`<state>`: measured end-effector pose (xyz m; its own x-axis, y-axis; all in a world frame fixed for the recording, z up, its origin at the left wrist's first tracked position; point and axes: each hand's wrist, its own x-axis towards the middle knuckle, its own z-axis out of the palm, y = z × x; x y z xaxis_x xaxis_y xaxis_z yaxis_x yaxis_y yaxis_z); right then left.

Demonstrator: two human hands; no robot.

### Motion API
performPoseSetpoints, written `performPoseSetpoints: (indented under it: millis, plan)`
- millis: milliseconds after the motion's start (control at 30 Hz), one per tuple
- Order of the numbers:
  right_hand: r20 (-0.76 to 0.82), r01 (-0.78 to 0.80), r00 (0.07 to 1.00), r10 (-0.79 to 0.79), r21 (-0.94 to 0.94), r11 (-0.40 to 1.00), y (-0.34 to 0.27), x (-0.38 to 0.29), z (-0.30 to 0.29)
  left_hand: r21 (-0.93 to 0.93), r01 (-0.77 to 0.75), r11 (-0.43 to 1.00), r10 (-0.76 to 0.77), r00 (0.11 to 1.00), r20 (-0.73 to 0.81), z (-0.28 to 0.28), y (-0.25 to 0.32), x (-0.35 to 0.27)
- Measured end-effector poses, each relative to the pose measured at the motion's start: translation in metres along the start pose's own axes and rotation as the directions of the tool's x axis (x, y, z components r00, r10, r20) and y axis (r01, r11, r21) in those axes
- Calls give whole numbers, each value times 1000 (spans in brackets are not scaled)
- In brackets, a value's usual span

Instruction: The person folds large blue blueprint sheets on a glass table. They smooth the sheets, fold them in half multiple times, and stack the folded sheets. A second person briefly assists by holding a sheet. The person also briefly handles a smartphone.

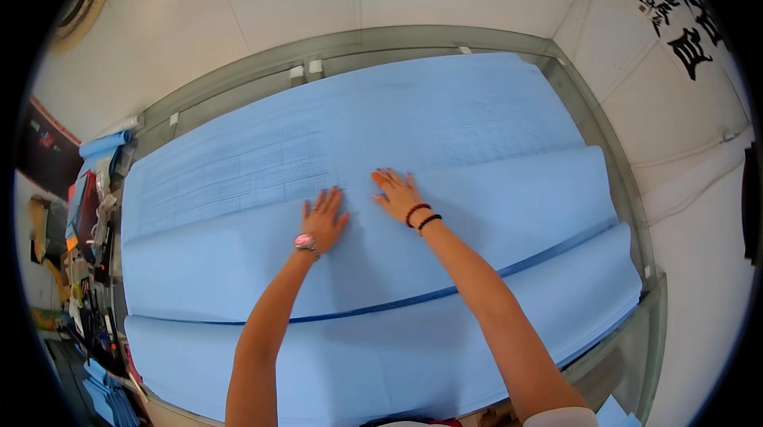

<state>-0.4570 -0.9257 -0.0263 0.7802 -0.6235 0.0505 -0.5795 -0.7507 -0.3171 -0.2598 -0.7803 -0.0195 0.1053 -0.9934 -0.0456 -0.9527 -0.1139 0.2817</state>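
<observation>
Large light-blue sheets (381, 260), apparently paper or thin fabric, lie layered over a glass-topped table. Two wavy folds run across them from left to right. My left hand (323, 221) rests palm down on the blue surface with its fingers spread, a watch at the wrist. To its right, my right hand (398, 193) also lies palm down, fingers apart, with beaded bracelets on the wrist. Something orange (378, 177) shows at the tip of one right-hand finger. Neither hand grips the sheets. Faint creases and a grid-like texture mark the upper part of the sheets.
The table's glass edge (602, 153) shows behind and to the right. Assorted tools and supplies (95, 308) crowd the left side, near a blue roll (104, 144). Folded blue pieces (110, 394) lie at lower left. A pale wall bearing black writing stands beyond.
</observation>
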Motion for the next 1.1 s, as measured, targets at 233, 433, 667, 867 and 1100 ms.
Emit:
performPoseSetpoints:
  millis: [233,433,667,867,1100]
  plan:
    - [-47,-84,995,86,34,996,30,-16,-38,110,793,599,-795,606,-39,-51,-176,-120]
    - [-76,-56,996,48,-111,992,-7,-37,-96,130,826,548,-826,559,-69,-101,-198,-205]
    - [-476,310,832,-285,-28,950,-86,-218,-165,244,128,961,-38,940,-340,-219,-14,-260]
    - [-414,160,899,-145,1,987,-137,-408,-126,190,-234,954,198,962,190,-181,101,-369]
    - [-186,-268,912,365,403,875,-167,-533,-40,45,-321,946,280,880,384,-44,128,-452]
